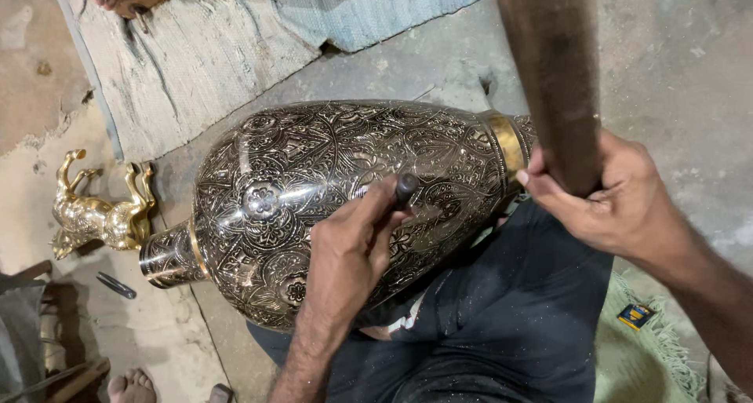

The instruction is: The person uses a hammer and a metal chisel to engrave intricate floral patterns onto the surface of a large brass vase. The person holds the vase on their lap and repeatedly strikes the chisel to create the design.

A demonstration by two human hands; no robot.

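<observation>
Brass gleams at the far left, where a small horse figurine (pixel 98 211) lies on its side on the concrete floor (pixel 690 73), with a dark slim tool (pixel 116 284) just below it and bare toes (pixel 132 386) at the bottom edge. Beside the figurine, the large engraved metal vase (pixel 314 199) lies on its side across your lap, its narrow foot pointing left and its gold-banded neck pointing right, its belly resting on your dark trousers (pixel 502 324). Your left hand (pixel 353 250) comes up from below with the forearm nearly upright and the wrist bent forward; the fingers are closed round a dark chisel-like punch (pixel 405 189), whose blunt top shows above your knuckles and whose tip you press against the vase's patterned side. Further right, your right hand (pixel 608 195) reaches in from the lower right corner, arm angled, clamped tight on a thick wooden mallet handle (pixel 553 73) that rises to the top edge. A woven mat (pixel 220 50) lies beyond the vase, and a fringed green rug (pixel 643 356) lies under your right forearm.
</observation>
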